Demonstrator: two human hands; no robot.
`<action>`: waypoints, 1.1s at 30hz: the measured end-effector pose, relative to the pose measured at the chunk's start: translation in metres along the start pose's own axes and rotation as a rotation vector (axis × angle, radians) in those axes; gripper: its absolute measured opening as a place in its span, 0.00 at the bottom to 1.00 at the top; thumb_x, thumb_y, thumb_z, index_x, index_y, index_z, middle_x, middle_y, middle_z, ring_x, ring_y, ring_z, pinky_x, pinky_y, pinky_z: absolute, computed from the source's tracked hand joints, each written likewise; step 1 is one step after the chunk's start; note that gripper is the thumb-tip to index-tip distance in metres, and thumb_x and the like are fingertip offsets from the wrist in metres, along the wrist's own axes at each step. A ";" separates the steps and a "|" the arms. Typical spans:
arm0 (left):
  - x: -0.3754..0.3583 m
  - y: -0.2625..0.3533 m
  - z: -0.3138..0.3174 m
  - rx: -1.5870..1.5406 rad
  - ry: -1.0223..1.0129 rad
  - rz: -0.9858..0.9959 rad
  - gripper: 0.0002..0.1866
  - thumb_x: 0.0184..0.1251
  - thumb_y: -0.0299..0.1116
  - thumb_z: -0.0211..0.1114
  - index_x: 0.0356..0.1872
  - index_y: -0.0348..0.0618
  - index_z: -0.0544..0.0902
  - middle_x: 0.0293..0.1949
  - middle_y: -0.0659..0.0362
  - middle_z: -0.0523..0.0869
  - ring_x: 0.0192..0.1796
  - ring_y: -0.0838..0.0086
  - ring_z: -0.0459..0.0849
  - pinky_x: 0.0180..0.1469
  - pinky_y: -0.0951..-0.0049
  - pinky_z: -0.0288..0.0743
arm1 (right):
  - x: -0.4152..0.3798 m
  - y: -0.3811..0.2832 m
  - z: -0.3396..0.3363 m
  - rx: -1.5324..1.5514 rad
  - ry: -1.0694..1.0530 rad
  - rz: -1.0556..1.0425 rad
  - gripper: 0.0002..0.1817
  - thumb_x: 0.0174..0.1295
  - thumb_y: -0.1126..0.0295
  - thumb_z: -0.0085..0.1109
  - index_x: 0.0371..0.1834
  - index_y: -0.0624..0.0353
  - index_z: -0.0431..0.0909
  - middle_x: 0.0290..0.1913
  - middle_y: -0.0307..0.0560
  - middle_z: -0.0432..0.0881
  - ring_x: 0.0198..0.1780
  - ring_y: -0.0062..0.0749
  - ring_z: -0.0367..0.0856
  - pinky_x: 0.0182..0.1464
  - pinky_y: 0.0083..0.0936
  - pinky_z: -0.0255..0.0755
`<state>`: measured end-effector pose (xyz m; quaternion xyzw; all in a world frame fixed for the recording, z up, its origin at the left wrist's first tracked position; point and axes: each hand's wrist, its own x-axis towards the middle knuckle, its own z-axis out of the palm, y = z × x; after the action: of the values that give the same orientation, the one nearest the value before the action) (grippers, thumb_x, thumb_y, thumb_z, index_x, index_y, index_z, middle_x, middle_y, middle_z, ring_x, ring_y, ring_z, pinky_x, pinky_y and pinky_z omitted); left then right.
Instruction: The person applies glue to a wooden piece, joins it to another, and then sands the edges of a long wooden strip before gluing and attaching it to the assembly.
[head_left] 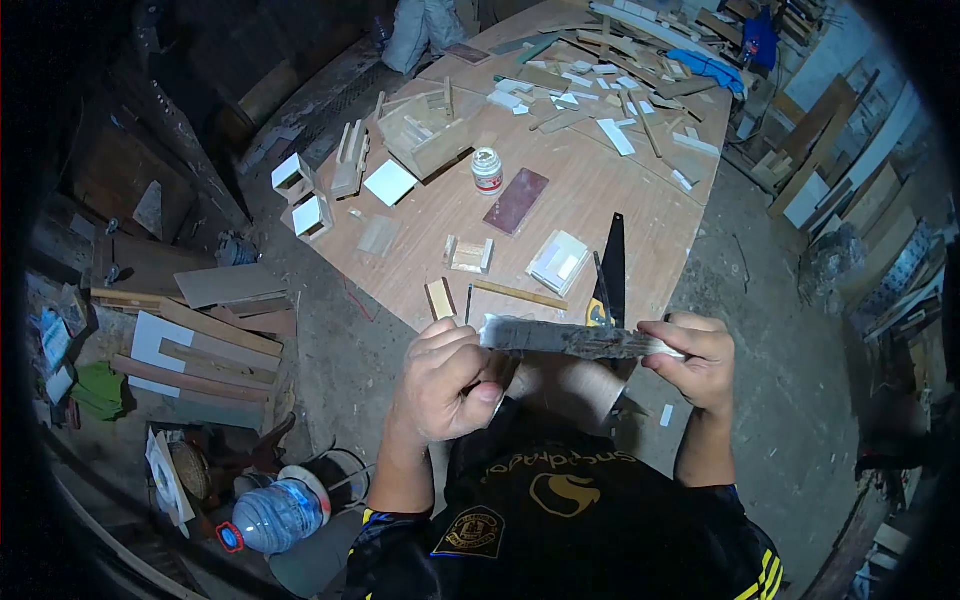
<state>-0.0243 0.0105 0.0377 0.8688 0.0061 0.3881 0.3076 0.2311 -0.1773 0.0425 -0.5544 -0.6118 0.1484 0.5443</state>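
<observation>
Wood strip (pixel 575 340): held level at the table's (pixel 560 200) near edge, spanning both hands. Left hand (pixel 445 380) curled around its left end; right hand (pixel 695 358) pinching its right end. Saw (pixel 610 270) just beyond.

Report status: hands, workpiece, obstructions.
Left hand and right hand grip long grey rough wooden strip at its ends. Black handsaw on table beyond. Nothing between.

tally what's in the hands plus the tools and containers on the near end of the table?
Strip held in left hand and right hand: wood strip, 1
Handsaw: 1
Glue jar: 1
Dark red board: 1
Total: 4
</observation>
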 end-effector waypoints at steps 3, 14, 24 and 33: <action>-0.002 -0.002 0.001 -0.018 0.026 0.018 0.16 0.65 0.42 0.62 0.26 0.39 0.75 0.22 0.56 0.74 0.24 0.62 0.72 0.30 0.63 0.62 | 0.000 -0.004 -0.004 -0.069 -0.045 0.025 0.20 0.53 0.65 0.73 0.43 0.70 0.86 0.24 0.45 0.80 0.24 0.28 0.76 0.27 0.25 0.64; -0.011 0.000 -0.001 -0.094 -0.004 -0.059 0.16 0.65 0.42 0.61 0.30 0.37 0.76 0.25 0.54 0.75 0.25 0.60 0.73 0.31 0.62 0.64 | -0.011 0.003 0.022 0.172 0.220 0.275 0.20 0.52 0.74 0.69 0.49 0.69 0.83 0.42 0.52 0.88 0.43 0.32 0.87 0.46 0.25 0.78; -0.013 0.004 -0.005 -0.026 -0.024 -0.107 0.19 0.66 0.45 0.59 0.32 0.34 0.81 0.27 0.51 0.79 0.28 0.58 0.76 0.33 0.61 0.66 | 0.007 0.001 0.008 -0.010 -0.025 -0.116 0.22 0.36 0.78 0.75 0.40 0.69 0.87 0.25 0.48 0.81 0.21 0.31 0.76 0.25 0.26 0.68; -0.014 0.003 0.001 -0.097 0.018 -0.117 0.20 0.67 0.46 0.59 0.29 0.36 0.79 0.24 0.53 0.75 0.26 0.59 0.73 0.31 0.62 0.63 | 0.004 -0.001 0.003 -0.191 -0.040 -0.205 0.24 0.35 0.72 0.78 0.41 0.65 0.89 0.18 0.41 0.68 0.19 0.28 0.66 0.21 0.29 0.54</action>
<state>-0.0342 0.0043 0.0294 0.8474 0.0410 0.3771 0.3714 0.2291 -0.1731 0.0446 -0.5352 -0.6875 0.0441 0.4889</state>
